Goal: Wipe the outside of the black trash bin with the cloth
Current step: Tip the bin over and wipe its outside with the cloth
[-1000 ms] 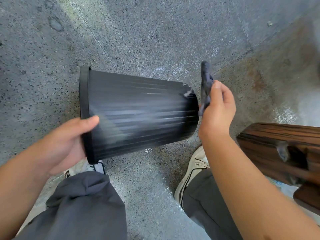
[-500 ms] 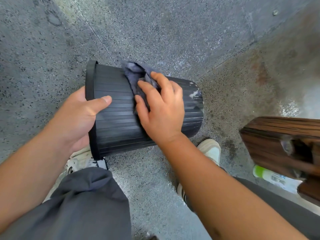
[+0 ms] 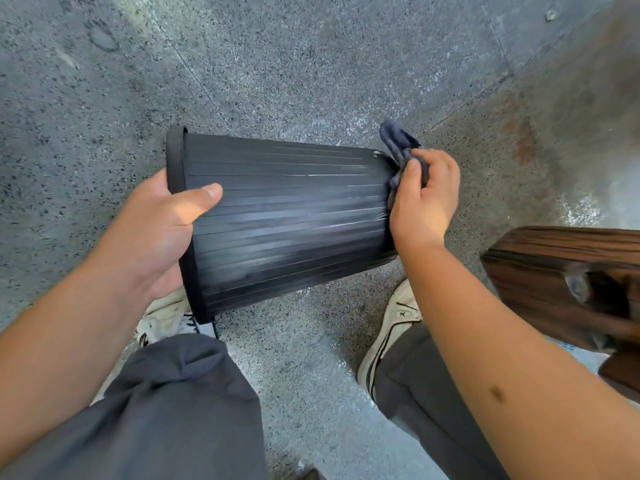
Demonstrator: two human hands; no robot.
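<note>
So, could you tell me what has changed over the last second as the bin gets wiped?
The right hand, gripping the cloth throughout, swept from the bin's base end up onto the ribbed side near the rim, then back to the base end, where it is now. The black trash bin stayed on its side in the air, rim toward the left hand, which kept its grip on the rim, thumb on the outside.

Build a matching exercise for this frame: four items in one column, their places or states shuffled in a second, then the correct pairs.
Column one:
1. ribbed black plastic trash bin
2. crumpled dark grey cloth
3. left hand
4. dark brown wooden furniture piece

Column two:
A. grips the bin's rim
B. held on its side above the floor
C. at the right edge of view
D. bunched in the right hand at the bin's base

Pairs: 1-B, 2-D, 3-A, 4-C
</note>
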